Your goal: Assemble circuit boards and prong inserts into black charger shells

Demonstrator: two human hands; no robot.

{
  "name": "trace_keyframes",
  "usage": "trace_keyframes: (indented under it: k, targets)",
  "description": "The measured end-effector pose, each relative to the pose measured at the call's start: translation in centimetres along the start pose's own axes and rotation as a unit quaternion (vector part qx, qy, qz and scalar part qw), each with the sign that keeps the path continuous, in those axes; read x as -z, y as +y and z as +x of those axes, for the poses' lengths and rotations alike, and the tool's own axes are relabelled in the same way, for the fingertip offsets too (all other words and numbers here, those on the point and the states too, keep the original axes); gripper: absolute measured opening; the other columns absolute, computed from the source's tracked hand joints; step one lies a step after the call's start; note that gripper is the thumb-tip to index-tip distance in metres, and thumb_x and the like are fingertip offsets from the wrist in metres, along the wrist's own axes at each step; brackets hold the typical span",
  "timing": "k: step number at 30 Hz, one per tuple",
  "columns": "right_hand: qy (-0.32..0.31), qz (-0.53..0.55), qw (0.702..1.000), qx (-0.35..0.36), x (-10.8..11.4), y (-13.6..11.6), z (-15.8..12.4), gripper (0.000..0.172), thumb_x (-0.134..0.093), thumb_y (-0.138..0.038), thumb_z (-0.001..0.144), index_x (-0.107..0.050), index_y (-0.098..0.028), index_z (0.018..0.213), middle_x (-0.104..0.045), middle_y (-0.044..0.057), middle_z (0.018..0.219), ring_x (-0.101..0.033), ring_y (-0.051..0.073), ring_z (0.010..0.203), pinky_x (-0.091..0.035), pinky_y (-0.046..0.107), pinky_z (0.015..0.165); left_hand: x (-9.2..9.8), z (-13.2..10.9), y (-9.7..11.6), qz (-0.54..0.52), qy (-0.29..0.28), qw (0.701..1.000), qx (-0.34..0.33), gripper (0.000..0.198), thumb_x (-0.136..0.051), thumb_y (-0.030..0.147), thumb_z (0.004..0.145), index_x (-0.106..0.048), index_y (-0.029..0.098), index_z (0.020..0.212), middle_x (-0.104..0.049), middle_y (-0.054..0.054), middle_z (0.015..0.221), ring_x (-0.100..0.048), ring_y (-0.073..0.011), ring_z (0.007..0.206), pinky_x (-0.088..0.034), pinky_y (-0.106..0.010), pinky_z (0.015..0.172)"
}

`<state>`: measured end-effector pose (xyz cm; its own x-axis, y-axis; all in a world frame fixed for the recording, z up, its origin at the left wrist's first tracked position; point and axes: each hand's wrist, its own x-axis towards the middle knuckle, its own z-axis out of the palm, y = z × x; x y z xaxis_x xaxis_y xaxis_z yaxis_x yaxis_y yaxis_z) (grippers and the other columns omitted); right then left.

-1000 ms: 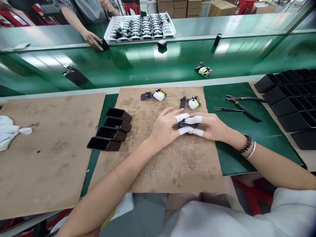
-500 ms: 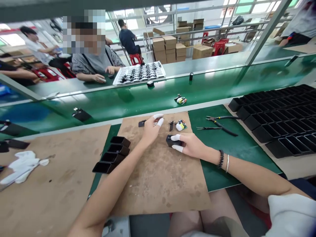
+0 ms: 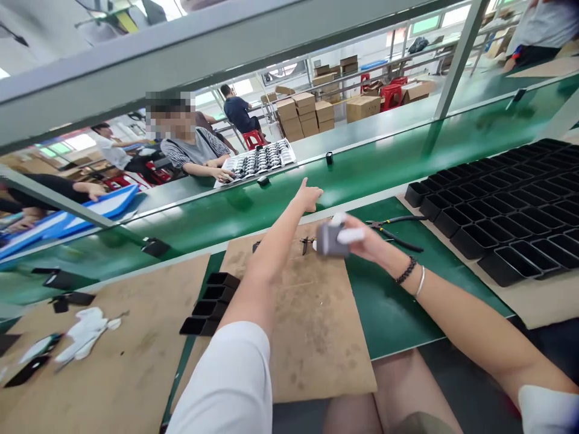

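Observation:
My left hand point(image 3: 309, 196) is stretched out over the green belt. Its capped fingertips are turned out of sight, so whether it grips anything cannot be seen. The spot where a small circuit board lay is hidden behind this hand. In my right hand point(image 3: 362, 236), white caps cover the fingers closed around a black plastic case point(image 3: 330, 240), blurred and raised above the cardboard mat point(image 3: 312, 337). Behind the case, small black parts point(image 3: 306, 245) lie on the mat, and the board beside them is mostly covered. Several open black cases point(image 3: 212, 301) stand left of my left forearm.
Pliers point(image 3: 398, 235) lie right of the mat, near rows of black cases point(image 3: 511, 211). On the belt point(image 3: 384, 154) sit black pieces point(image 3: 329, 158). A co-worker point(image 3: 194, 144) sits across by a white tray point(image 3: 292, 154). A metal beam point(image 3: 226, 54) crosses above; a white glove point(image 3: 85, 331) lies left.
My left hand has moved forward from the mat to over the belt. My right hand has lifted the black case off the mat. The view has tilted, showing the overhead beam.

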<state>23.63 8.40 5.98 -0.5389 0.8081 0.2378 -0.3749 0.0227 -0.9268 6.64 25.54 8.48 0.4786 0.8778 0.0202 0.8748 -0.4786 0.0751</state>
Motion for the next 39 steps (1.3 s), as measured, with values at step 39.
trace_keyframes:
  k: [39]
  targets:
    - [0.156,0.072,0.979,0.106,-8.7,-4.0,-5.1,0.048,-0.071,-0.070,0.083,-0.070,-0.029,0.108,-0.074,0.003,0.098,-0.065,0.017,0.063,-0.055,0.032,0.048,6.2,-24.3,14.5,-0.686,0.233,0.688,0.045,0.058,-0.100,0.042,0.050,-0.074,0.019,0.096,-0.078,-0.005,0.094,-0.073,-0.0242,0.089,-0.059,-0.033,0.076]
